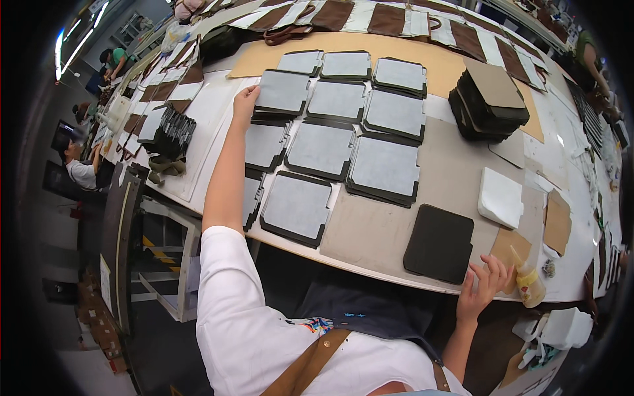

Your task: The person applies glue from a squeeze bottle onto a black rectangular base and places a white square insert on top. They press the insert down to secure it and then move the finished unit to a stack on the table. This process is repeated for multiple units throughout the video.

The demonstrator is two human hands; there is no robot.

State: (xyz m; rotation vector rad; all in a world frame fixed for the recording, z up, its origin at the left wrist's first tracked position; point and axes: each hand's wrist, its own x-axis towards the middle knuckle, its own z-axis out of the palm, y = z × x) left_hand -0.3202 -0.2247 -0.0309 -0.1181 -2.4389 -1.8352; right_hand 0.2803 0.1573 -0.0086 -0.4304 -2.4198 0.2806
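Note:
My left hand (246, 104) reaches far out, its fingers closed on the left edge of a black panel with a grey facing (282, 91). That panel lies on or just over others like it; I cannot tell which. More grey-faced panels (319, 148) are laid out in rows, some stacked, with dark edges showing. My right hand (484, 287) is at the table's front edge, fingers apart and holding nothing. Beside its fingertips lies a plain black panel (439, 243). Right of the hand is a yellowish squeeze bottle with a pointed nozzle (530, 290).
A tall stack of dark panels (487, 102) stands at the back right. Nearer are a white pad stack (500, 198) and a brown piece (558, 223). Upright panels (168, 132) stand at the left. Brown and white bag pieces (389, 21) line the back. A person (82, 168) sits at far left.

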